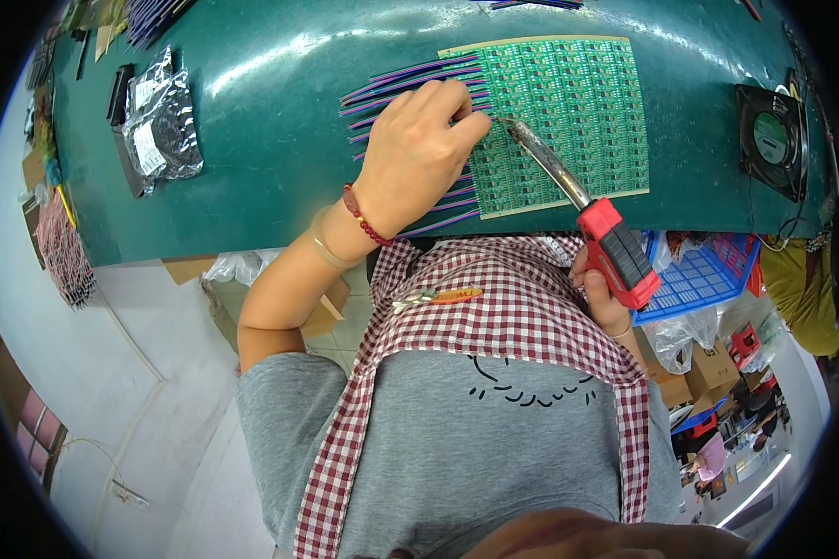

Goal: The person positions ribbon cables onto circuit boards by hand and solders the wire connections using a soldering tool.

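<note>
A green panel of small circuit boards (569, 121) lies on the bench near its front edge. Thin multicoloured wires (382, 91) fan out leftward from its left edge in rows. Over that edge my left hand (424, 140) is closed in a pinch on a wire, whose gripped end is mostly covered by the fingers. My right hand (603, 296) is wrapped round the red and black handle of a soldering iron (615, 252). The iron slants up and left, its tip on or just above the panel, close beside my left fingertips.
The green bench (280, 140) carries a silvery bag (163, 121) at left and a black fan (774, 140) at right. Wire bundles (154, 19) lie at the far left. Below the front edge, at right, sits a blue plastic basket (699, 279).
</note>
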